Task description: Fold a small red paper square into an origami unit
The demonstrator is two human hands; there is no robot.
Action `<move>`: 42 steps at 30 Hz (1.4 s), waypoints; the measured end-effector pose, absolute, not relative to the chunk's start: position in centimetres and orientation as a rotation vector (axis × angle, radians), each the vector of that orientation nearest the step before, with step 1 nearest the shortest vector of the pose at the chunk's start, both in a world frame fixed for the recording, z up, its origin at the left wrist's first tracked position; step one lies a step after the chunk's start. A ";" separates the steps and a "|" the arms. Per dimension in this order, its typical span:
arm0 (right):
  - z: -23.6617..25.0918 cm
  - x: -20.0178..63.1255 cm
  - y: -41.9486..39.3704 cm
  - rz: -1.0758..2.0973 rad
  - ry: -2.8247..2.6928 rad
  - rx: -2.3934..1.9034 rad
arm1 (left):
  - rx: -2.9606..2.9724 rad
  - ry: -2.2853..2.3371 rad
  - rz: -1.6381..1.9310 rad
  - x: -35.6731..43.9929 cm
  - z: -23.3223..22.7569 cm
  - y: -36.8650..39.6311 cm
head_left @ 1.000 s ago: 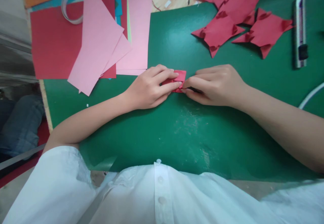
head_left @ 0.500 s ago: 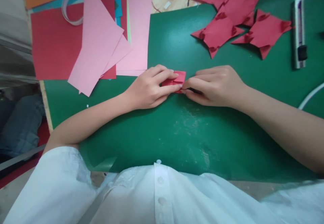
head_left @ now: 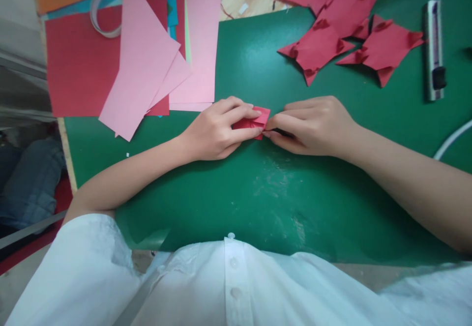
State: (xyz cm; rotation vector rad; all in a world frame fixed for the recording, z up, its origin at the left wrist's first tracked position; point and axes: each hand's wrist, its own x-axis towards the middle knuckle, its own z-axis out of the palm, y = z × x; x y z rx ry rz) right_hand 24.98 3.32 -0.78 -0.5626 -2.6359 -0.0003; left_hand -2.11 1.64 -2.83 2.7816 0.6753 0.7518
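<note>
Pinching from both sides, my left hand (head_left: 216, 129) and right hand (head_left: 313, 124) meet over a small folded red paper (head_left: 254, 121) that lies on the green mat (head_left: 258, 193) just in front of me. I see the left fingers (head_left: 245, 114) curled close together, thumb below and forefinger above, clamping the paper's left half. The right fingertips (head_left: 273, 122) are drawn tight against its right edge, while pink sheets (head_left: 147, 60) and finished red paper shapes (head_left: 320, 45) lie well apart, further up.
</note>
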 end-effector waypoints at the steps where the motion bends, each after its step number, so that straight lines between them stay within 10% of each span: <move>1: -0.8 25.0 3.3 0.013 -2.661 -0.584 | 2.772 0.671 0.763 -2.1 -2.9 1.6; 42: -1.1 25.4 3.2 0.305 -2.802 -0.693 | 2.806 0.610 0.832 -2.7 -2.7 1.4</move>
